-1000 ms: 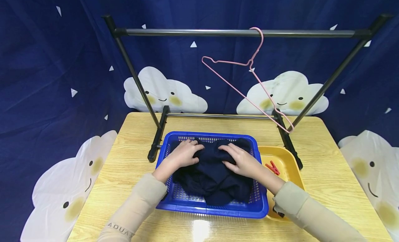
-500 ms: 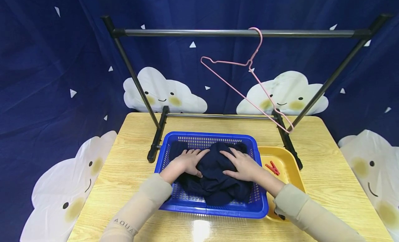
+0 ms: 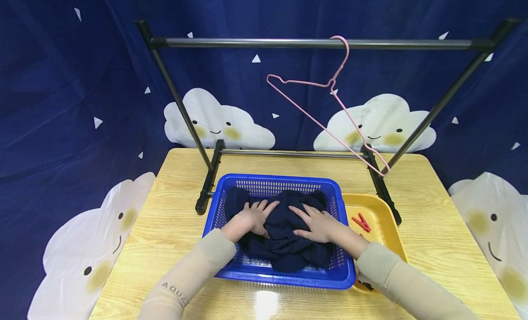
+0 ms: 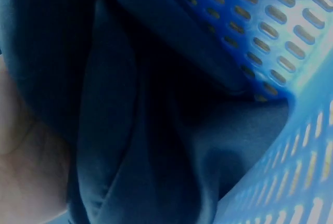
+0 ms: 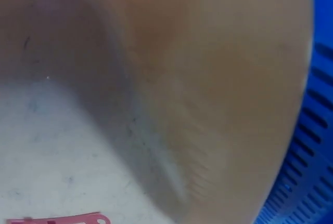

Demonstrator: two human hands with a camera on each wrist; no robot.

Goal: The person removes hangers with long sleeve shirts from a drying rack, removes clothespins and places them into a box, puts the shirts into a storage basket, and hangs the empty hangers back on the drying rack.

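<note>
A crumpled dark navy cloth [image 3: 284, 240] lies in a blue perforated basket [image 3: 284, 282] in the head view. My left hand [image 3: 252, 218] rests on the cloth's left part, fingers spread and pointing away from me. On the right part, my right hand [image 3: 318, 224] touches the fabric with extended fingers, the thumb apart from them. Loose folds of the cloth [image 4: 119, 130] reach the basket's slotted wall [image 4: 276, 26] in the left wrist view, beside the edge of my left hand [image 4: 31, 167]. The right wrist view is mostly filled by blurred skin, and its fingers are hidden.
Right of the basket, partly under my right forearm, sits a yellow tray [image 3: 381, 221] with a red clothespin [image 3: 361, 223]. Behind stands a black-and-grey rack [image 3: 247, 43]; a pink hanger [image 3: 307, 113] hangs from its bar. All stand on a wooden table [image 3: 429, 210].
Both hands have drawn back toward me, the left also a little rightward, and their fingers have spread. The cloth's far edge has dropped, showing more of the basket's back wall.
</note>
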